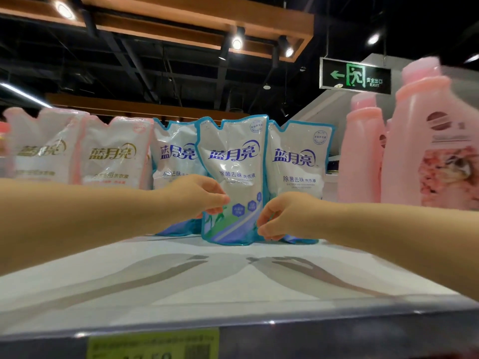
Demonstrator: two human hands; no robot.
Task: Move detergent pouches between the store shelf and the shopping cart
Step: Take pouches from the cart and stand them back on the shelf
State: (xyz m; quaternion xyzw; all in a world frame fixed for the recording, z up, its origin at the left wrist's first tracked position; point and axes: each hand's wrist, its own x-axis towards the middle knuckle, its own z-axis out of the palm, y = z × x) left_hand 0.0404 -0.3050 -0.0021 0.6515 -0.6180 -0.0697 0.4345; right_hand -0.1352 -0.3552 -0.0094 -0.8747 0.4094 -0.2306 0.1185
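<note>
At centre frame a blue-edged pouch [233,172] marked "蓝月亮" and "除菌去味 洗衣液" stands upright on the white shelf [207,275]. The left hand [197,198] pinches its left edge with curled fingers. The right hand [285,216] curls its fingers onto the lower right edge. Matching blue pouches [298,156] stand just behind. At left are pink-edged pouches [116,154] with gold "蓝月亮", at right pink bottles [420,151]. At upper right, a green sign [355,76] reads "安全出口 EXIT".

Three blue-edged pouches [234,161] stand mid-shelf [233,275], two pink-edged pouches [114,154] to their left, at least three pink bottles [427,141] right, two hands [197,198], one exit sign [355,75].
</note>
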